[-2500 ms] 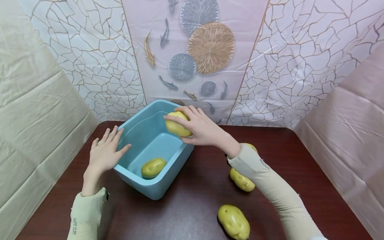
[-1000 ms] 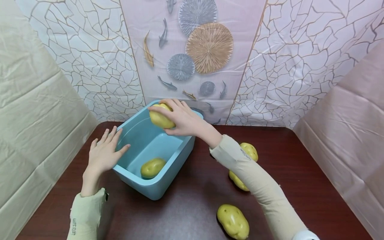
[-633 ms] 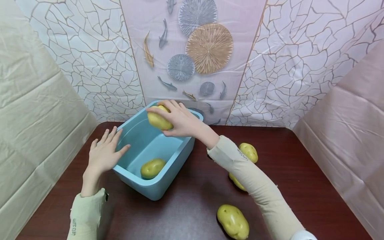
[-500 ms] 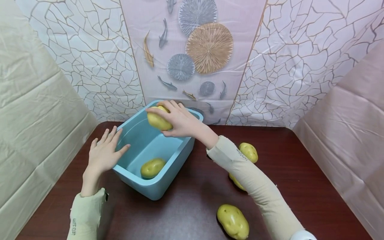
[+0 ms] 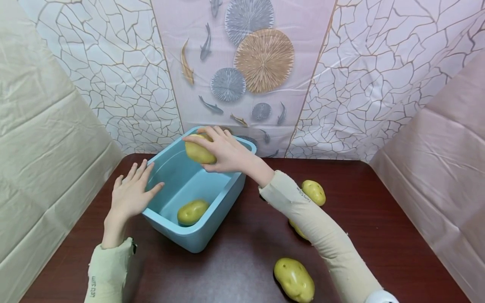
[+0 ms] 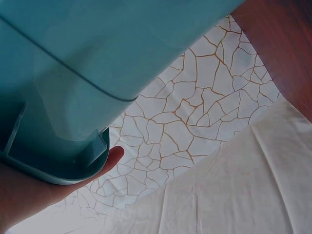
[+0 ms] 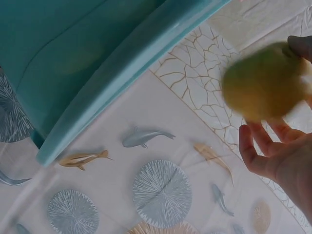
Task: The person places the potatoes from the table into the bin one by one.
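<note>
A yellow-green potato (image 5: 198,150) is gripped by my right hand (image 5: 227,152) above the far part of a blue plastic bin (image 5: 227,202). In the right wrist view the same potato (image 7: 263,83) looks blurred, with the thumb and fingers of the right hand (image 7: 287,156) around it. My left hand (image 5: 130,191) rests on the bin's left rim, its fingers straight and spread. From the left wrist, the hand (image 6: 53,190) lies along the bin's rim (image 6: 73,178). Inside the bin, at the near end, lies another potato (image 5: 193,212).
On the dark red-brown table (image 5: 235,269) to the right lie a potato (image 5: 293,280) near the front and another potato (image 5: 314,192) farther back. A third potato (image 5: 297,229) is partly hidden under my right sleeve. Patterned cloth (image 5: 113,84) hangs behind.
My right hand has carried the potato left from the bin's right rim to above its far part. In the last half second it has barely shifted. The left hand stays in place.
</note>
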`<move>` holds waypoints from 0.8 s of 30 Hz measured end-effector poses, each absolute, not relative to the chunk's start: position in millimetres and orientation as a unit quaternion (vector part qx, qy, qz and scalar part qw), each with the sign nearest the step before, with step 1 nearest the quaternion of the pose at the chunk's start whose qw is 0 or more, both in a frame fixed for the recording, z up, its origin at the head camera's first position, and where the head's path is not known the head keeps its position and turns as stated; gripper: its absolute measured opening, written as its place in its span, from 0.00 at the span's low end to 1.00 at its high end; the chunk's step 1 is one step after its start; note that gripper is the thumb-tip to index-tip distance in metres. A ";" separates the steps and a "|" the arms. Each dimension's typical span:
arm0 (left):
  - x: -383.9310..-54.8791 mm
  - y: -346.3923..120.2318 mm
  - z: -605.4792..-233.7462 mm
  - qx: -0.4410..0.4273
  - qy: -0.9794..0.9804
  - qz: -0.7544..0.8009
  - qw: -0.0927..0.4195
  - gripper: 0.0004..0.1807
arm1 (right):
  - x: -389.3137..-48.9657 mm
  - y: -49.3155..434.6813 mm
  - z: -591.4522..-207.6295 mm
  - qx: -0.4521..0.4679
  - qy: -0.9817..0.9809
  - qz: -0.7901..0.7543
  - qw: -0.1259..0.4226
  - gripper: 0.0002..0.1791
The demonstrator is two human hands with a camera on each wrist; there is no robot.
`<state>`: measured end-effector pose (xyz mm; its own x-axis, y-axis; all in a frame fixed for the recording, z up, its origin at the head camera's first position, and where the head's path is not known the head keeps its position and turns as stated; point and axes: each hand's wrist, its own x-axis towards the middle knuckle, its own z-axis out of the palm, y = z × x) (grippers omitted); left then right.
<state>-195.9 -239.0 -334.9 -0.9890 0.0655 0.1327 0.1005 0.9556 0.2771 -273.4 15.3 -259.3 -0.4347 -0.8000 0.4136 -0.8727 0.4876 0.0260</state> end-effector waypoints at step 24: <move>-197.0 -238.3 -336.3 -0.045 -0.987 -0.141 0.066 0.41 | -275.8 36.7 -271.7 0.487 -0.852 0.081 0.178 0.27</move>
<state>-197.0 -238.3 -336.3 -0.9873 0.0697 0.1425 0.1068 0.9563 0.2722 -275.8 36.7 -271.7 -0.4635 -0.7998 0.3815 -0.8574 0.5134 0.0346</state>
